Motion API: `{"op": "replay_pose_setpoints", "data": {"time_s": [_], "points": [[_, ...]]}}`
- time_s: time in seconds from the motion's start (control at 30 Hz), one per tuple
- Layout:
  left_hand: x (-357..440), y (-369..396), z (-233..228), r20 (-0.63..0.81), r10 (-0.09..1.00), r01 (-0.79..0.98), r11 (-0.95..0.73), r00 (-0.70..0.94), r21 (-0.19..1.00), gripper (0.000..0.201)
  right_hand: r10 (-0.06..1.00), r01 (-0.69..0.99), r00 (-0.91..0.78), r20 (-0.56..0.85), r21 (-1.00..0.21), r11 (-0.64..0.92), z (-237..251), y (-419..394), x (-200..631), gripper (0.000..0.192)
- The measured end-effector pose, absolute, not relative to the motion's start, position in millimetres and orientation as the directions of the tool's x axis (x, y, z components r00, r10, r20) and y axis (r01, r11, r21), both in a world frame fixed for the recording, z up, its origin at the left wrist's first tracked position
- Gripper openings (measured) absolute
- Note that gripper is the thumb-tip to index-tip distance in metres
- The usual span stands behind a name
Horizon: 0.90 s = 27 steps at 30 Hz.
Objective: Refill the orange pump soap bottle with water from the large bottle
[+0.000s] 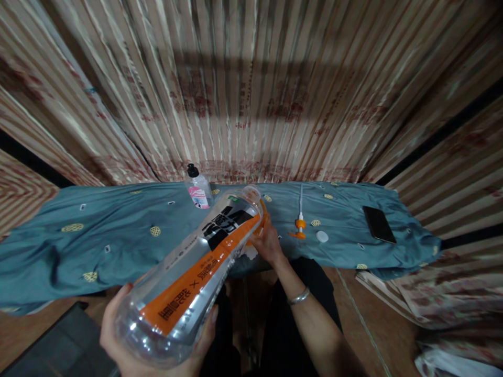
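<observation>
A large clear plastic bottle point(184, 283) with an orange, grey and black label is tilted across the middle, its open neck up and to the right. My left hand point(157, 361) is closed around its wide base. At the neck, my right hand point(266, 242) is closed on an orange object point(262, 217), mostly hidden behind the bottle. Whether this object touches the neck, I cannot tell. Something white and crumpled point(250, 252) shows below it. To the right, an orange and white pump head point(300, 225) with a long tube lies on the cloth beside a white round cap point(322, 236).
A small clear bottle point(198, 191) with a black top and pink label stands at the back of the teal cloth point(129, 214). A black phone point(379, 224) lies at the right. Striped curtains point(251, 94) hang behind. A dark box-like object point(58, 345) sits at lower left.
</observation>
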<state>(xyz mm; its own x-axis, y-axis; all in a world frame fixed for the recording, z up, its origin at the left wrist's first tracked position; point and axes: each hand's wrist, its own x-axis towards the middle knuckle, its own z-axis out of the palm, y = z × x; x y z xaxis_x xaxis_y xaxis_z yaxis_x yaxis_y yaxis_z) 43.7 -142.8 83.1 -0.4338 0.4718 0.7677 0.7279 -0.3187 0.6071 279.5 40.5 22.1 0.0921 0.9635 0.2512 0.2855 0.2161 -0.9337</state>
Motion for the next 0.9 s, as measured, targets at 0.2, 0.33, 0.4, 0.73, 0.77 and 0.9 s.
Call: {"op": "replay_pose_setpoints", "data": {"time_s": [0.2,0.33,0.4,0.73,0.77,0.9], "points": [[41.3,-145.5,81.5,0.753,0.488,0.737,-0.282,-0.441,0.614,0.123,0.961,0.261,0.107,0.254,-0.940,0.220,23.1,40.0,278.5,0.077],[48.2,-144.7,88.4,0.786,0.478,0.763,-0.308,-0.392,0.568,0.122,0.964,0.272,0.094,0.249,-0.938,0.216,24.2,40.0,278.6,0.077],[48.4,-145.0,89.7,0.793,0.476,0.774,-0.305,-0.381,0.555,0.124,0.965,0.278,0.092,0.247,-0.937,0.213,24.3,40.1,278.5,0.078],[50.9,-141.2,87.5,0.706,0.462,0.656,-0.298,-0.537,0.694,0.123,0.965,0.281,0.093,0.247,-0.936,0.213,22.1,40.6,278.3,0.068],[49.1,-141.6,85.9,0.705,0.462,0.657,-0.295,-0.538,0.694,0.123,0.965,0.280,0.094,0.247,-0.936,0.212,22.5,40.5,278.6,0.068],[43.9,-144.6,82.3,0.685,0.458,0.637,-0.285,-0.566,0.717,0.121,0.964,0.271,0.096,0.249,-0.938,0.215,24.1,39.8,278.5,0.070]]}}
